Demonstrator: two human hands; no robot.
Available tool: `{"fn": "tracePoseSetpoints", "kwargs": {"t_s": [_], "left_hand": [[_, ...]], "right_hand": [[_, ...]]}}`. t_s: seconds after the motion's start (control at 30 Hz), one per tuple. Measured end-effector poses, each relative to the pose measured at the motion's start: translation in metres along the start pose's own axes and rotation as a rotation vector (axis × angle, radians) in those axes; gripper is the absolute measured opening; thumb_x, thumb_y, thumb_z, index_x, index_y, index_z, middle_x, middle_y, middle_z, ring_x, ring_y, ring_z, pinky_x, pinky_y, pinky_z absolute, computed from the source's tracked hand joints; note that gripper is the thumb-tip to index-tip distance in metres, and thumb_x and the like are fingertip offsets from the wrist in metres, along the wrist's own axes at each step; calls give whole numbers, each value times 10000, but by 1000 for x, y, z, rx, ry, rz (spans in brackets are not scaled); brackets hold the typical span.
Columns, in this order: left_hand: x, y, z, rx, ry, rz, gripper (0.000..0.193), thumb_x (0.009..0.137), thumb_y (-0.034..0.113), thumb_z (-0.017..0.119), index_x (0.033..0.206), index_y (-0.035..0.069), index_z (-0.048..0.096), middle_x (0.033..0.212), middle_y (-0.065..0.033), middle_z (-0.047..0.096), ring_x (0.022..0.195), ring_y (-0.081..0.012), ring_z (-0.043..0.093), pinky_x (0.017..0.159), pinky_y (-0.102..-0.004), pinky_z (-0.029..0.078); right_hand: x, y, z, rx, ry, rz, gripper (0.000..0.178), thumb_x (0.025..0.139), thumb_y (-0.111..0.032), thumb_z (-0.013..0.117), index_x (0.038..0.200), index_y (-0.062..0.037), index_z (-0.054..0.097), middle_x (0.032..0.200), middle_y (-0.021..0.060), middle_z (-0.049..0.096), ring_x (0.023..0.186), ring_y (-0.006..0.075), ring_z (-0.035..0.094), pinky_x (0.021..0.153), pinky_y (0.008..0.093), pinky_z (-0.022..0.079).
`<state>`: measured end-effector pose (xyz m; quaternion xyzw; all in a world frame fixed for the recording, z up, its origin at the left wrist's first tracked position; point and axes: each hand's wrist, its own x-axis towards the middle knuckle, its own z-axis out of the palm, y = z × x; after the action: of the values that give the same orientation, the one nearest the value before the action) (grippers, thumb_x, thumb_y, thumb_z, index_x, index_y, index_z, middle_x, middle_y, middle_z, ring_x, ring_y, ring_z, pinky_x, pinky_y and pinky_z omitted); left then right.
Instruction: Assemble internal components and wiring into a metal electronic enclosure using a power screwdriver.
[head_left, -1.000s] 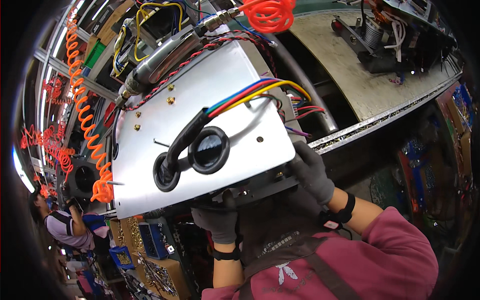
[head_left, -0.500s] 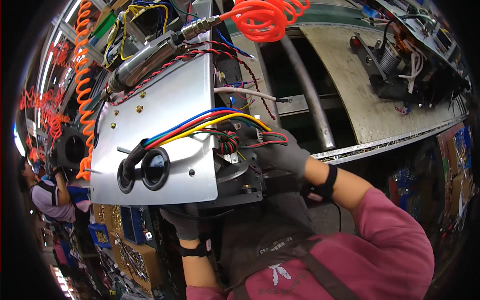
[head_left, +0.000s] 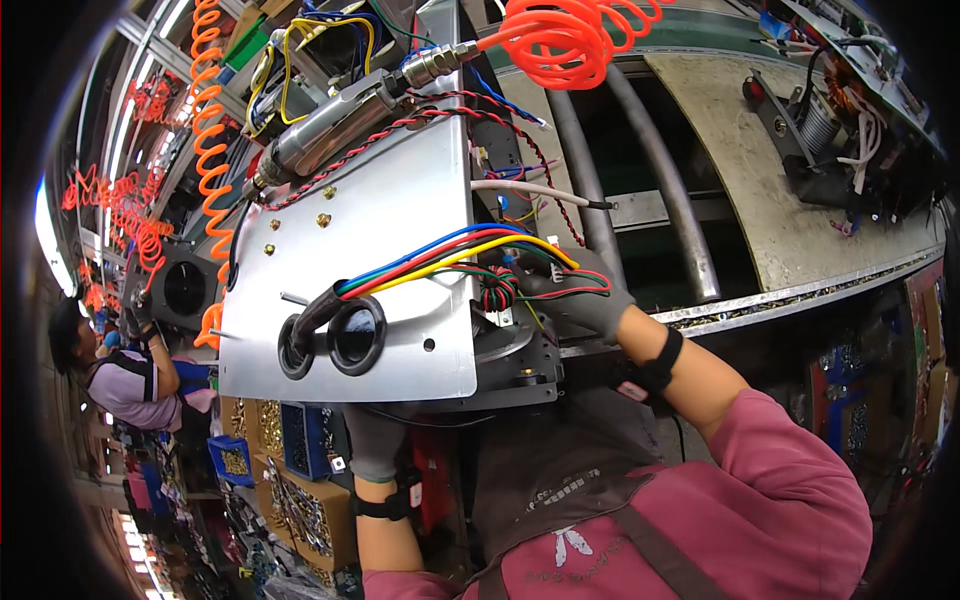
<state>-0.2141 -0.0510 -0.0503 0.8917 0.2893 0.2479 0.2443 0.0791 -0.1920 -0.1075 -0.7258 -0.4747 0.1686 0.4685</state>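
Note:
A silvery metal panel [head_left: 400,215] lies in front of me on a dark chassis [head_left: 535,385]. Out of one of its two black grommets [head_left: 357,331] comes a bundle of coloured wires [head_left: 450,246], bending right over the panel's edge. My right hand [head_left: 585,305], in a grey glove, reaches into the chassis beside a ring core wound with red, green and black wire [head_left: 498,290]; wires and parts hide its fingertips. Below the panel's near edge is my gloved left hand [head_left: 375,445], its fingers hidden under the assembly. On the panel rests a pneumatic screwdriver [head_left: 335,130].
An orange coiled air hose [head_left: 560,45] runs from the screwdriver. Metal rollers [head_left: 665,185] and a board [head_left: 745,150] bearing another open assembly [head_left: 815,140] are on the right. Parts bins [head_left: 305,440] stand at lower left. Another person [head_left: 130,375] works at far left.
The whole scene has shifted rightward in the picture. My right hand stays by the ring core, and my left hand stays at the panel's near edge.

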Motion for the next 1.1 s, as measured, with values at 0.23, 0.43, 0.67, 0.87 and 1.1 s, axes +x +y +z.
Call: {"fn": "tracePoseSetpoints", "kwargs": {"t_s": [0.23, 0.43, 0.67, 0.87, 1.1], "left_hand": [[7, -43, -20, 60, -128, 95, 445, 719, 93, 748, 1116, 4, 568, 1017, -139, 639, 904, -274, 628, 807, -365, 503], [6, -61, -40, 499, -273, 422, 346, 784, 307, 672, 1090, 164, 599, 1020, -29, 632, 946, -233, 615, 805, -394, 493], [17, -36, -45, -35, -294, 114, 456, 747, 265, 749, 1138, 128, 560, 1059, -6, 612, 941, -174, 600, 803, -360, 501], [24, 4, -49, -256, -219, 32, 445, 639, 91, 826, 1018, 25, 603, 964, -61, 646, 839, -154, 620, 724, -317, 526], [16, 35, -64, -241, -363, -236, 287, 730, 145, 747, 992, 76, 651, 963, -61, 663, 889, -194, 621, 783, -343, 490]], "right_hand": [[-46, -44, -26, 666, 124, 272, 229, 889, -157, 614, 1062, -16, 565, 905, 70, 631, 782, 135, 641, 629, 265, 508], [-56, -67, 13, 414, 161, 78, 198, 895, -157, 601, 1017, -3, 578, 882, 88, 621, 807, 159, 624, 698, 299, 494], [-72, -76, 24, 324, 66, -57, 189, 899, -153, 570, 1062, -62, 541, 843, 110, 619, 745, 211, 628, 673, 341, 489], [-78, -81, 33, 529, -44, -114, 189, 973, -158, 440, 1115, -38, 472, 893, 88, 549, 806, 140, 535, 731, 299, 449], [-81, -79, 40, 576, 84, -29, 178, 967, -166, 457, 1100, -50, 484, 855, 74, 552, 776, 153, 551, 713, 312, 456]]}}
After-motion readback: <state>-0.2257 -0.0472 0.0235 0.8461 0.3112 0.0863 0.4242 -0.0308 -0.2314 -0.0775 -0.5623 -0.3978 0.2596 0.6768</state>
